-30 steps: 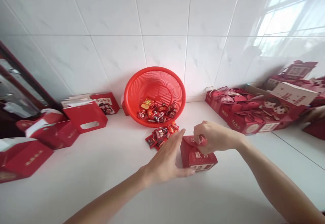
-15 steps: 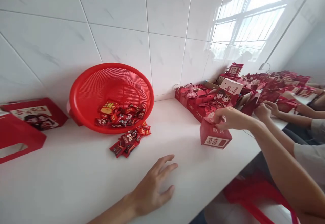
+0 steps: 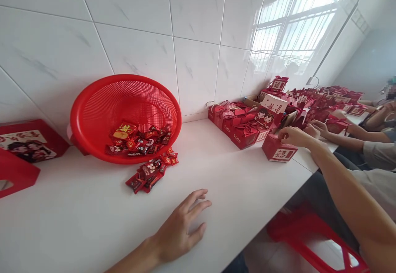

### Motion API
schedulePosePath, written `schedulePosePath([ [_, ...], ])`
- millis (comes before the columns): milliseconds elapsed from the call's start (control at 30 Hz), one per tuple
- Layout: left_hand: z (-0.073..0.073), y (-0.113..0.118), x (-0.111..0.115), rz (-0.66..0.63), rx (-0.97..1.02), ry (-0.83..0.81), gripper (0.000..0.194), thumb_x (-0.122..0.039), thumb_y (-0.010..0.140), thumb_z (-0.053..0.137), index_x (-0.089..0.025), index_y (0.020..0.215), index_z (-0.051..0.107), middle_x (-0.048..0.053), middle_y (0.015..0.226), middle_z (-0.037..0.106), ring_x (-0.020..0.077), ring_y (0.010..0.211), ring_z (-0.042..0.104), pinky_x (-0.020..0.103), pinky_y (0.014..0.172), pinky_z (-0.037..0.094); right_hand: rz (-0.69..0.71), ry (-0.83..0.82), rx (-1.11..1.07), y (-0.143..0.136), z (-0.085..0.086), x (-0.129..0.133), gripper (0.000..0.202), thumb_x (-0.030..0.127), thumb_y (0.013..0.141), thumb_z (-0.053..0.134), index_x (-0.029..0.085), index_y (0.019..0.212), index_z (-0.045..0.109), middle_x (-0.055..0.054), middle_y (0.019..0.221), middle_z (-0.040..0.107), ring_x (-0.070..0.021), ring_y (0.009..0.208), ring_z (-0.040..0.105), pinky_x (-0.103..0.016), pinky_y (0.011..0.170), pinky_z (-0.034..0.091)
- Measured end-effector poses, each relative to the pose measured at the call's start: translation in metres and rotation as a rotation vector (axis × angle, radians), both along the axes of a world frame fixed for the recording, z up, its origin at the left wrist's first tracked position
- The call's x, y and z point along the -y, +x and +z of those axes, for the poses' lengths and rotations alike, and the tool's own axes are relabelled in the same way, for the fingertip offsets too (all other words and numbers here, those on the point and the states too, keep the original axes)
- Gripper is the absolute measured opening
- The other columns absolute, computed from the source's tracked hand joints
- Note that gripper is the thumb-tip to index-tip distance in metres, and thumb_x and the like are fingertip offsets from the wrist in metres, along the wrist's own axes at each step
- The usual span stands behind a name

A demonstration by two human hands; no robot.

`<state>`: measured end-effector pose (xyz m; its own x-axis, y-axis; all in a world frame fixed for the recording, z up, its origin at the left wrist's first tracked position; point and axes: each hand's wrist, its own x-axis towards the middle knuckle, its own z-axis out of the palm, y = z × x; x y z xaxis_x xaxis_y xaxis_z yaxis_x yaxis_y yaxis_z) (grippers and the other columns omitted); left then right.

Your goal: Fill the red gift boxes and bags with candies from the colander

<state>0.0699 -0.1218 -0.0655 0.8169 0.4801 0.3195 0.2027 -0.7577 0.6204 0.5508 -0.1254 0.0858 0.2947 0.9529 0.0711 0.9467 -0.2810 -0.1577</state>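
Observation:
My left hand hovers over or rests on the white table, fingers spread and holding nothing. Beyond it lies a small pile of red candy packets. A red mesh basket, tipped toward me, has more wrapped sweets at its lower side. On the right, my right hand has its fingers closed at the top of a small red box with a white label. That box stands beside a red tray of boxes.
Larger red boxes stand at the far left. Many red gift boxes line the wall at the right. Other people's arms reach over the table there. A red stool is below the table edge.
My right hand has moved away to the right with the small red box, which is now beside the tray. My left hand is nearly still. The view has shifted slightly.

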Motion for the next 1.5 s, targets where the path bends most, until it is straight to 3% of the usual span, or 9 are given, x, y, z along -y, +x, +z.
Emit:
schedulePosePath([
  [167, -0.004, 0.0, -0.001, -0.005, -0.007, -0.024, 0.049, -0.015, 0.087, 0.055, -0.028, 0.134, 0.056, 0.009, 0.15, 0.048, 0.0251, 0.128, 0.06, 0.038, 0.105, 0.056, -0.035, 0.143, 0.018, 0.012, -0.014, -0.001, 0.023, 0.004, 0.065, 0.049, 0.02, 0.067, 0.066, -0.009, 0.083, 0.072, -0.0238, 0.077, 0.065, -0.033, 0.072, 0.045],
  [367, 0.011, 0.001, 0.002, 0.008, -0.042, -0.059, 0.045, -0.011, 0.086, 0.057, -0.026, 0.129, 0.059, 0.009, 0.148, 0.05, 0.0242, 0.126, 0.061, 0.036, 0.106, 0.055, -0.14, 0.346, 0.039, 0.008, -0.041, -0.007, 0.026, 0.008, 0.074, 0.045, 0.018, 0.077, 0.069, -0.015, 0.1, 0.072, -0.0287, 0.093, 0.066, -0.036, 0.081, 0.048],
  [600, 0.016, 0.002, 0.004, 0.004, -0.052, -0.058, 0.042, -0.011, 0.087, 0.055, -0.024, 0.126, 0.06, 0.011, 0.148, 0.05, 0.0246, 0.126, 0.061, 0.037, 0.105, 0.056, -0.281, 0.507, 0.057, -0.006, -0.064, -0.023, 0.032, 0.014, 0.077, 0.041, 0.014, 0.081, 0.073, -0.02, 0.096, 0.071, -0.0341, 0.095, 0.063, -0.044, 0.084, 0.047],
  [1067, 0.017, 0.003, 0.005, 0.009, -0.052, -0.053, 0.039, -0.011, 0.086, 0.056, -0.022, 0.123, 0.062, 0.012, 0.147, 0.05, 0.0252, 0.126, 0.062, 0.037, 0.105, 0.056, -0.244, 0.599, -0.017, -0.024, -0.074, -0.027, 0.03, 0.014, 0.076, 0.041, 0.019, 0.077, 0.071, -0.015, 0.09, 0.072, -0.0317, 0.093, 0.061, -0.042, 0.084, 0.045],
  [1333, 0.007, 0.002, 0.003, 0.002, -0.03, -0.039, 0.037, -0.013, 0.086, 0.056, -0.023, 0.121, 0.063, 0.012, 0.148, 0.049, 0.0264, 0.125, 0.062, 0.038, 0.103, 0.057, -0.263, 0.643, -0.037, -0.032, -0.076, -0.035, 0.028, 0.014, 0.077, 0.041, 0.021, 0.074, 0.068, -0.014, 0.085, 0.07, -0.0316, 0.091, 0.059, -0.043, 0.085, 0.045],
  [1500, 0.014, 0.002, 0.005, 0.007, -0.043, -0.051, 0.037, -0.011, 0.086, 0.057, -0.023, 0.122, 0.063, 0.011, 0.148, 0.05, 0.026, 0.125, 0.062, 0.038, 0.104, 0.056, -0.293, 0.661, -0.034, -0.041, -0.073, -0.036, 0.025, 0.014, 0.078, 0.042, 0.021, 0.071, 0.065, -0.016, 0.089, 0.07, -0.0332, 0.094, 0.059, -0.045, 0.088, 0.044],
])
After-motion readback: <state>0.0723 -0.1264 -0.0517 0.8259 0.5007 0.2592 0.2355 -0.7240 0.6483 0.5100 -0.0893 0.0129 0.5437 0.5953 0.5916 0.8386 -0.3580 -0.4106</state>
